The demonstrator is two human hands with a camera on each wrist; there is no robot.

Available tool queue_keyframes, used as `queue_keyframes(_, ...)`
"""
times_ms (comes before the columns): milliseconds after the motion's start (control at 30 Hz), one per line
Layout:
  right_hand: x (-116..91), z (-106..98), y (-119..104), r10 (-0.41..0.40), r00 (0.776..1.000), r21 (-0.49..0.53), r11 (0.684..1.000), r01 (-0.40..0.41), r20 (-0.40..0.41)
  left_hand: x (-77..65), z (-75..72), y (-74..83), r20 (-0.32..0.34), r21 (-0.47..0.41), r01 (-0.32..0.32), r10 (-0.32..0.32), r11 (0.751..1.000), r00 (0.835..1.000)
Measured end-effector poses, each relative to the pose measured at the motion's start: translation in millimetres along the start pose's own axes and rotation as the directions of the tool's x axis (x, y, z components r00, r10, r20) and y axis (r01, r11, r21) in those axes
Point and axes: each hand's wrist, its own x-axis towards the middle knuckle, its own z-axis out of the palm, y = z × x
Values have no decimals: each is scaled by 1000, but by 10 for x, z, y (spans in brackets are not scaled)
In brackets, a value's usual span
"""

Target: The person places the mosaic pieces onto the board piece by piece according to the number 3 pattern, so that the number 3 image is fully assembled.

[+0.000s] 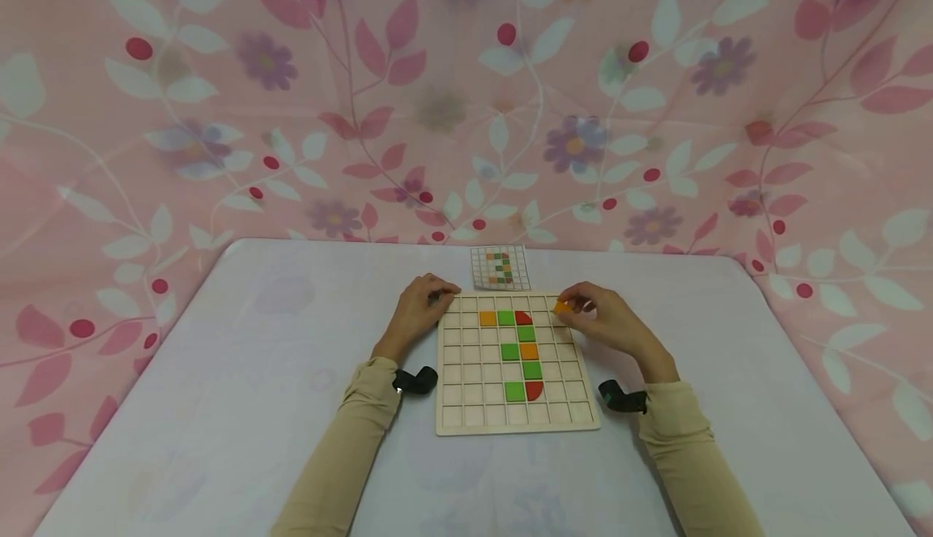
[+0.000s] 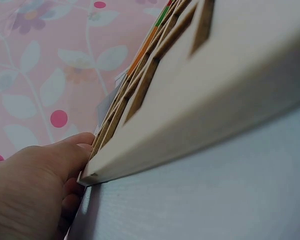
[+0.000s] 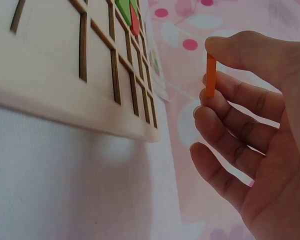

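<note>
A pale wooden grid board (image 1: 517, 430) lies on the table, bearing several green square tiles (image 1: 526, 334), two orange ones (image 1: 487, 318) and two red rounded pieces (image 1: 534, 391). My left hand (image 1: 423, 306) grips the board's far left corner; its curled fingers (image 2: 70, 202) show beside that corner in the left wrist view. Over the far right corner, my right hand (image 1: 603, 317) pinches an orange tile (image 3: 210, 77) between thumb and fingertips. The right wrist view shows this thin tile edge-on, held apart from the board, with the other fingers loosely bent.
Just beyond the board's far edge lies a printed grid card (image 1: 479, 276) with a coloured pattern. A white cloth (image 1: 255, 375) covers the table. Pink floral fabric (image 1: 452, 116) hangs behind it. Black wrist cameras (image 1: 415, 381) sit near the board's sides.
</note>
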Motion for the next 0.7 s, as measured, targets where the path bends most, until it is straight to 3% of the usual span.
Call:
queue_keyframes(300, 10, 63, -152, -86, 995, -13, 996, 87, 46, 6, -1, 8, 2, -4, 2, -2, 1000, 1000)
queue_keyframes(700, 22, 186, -370, -80, 990, -32, 996, 85, 112, 5, -6, 4, 1, 3, 0, 0, 1000, 1000)
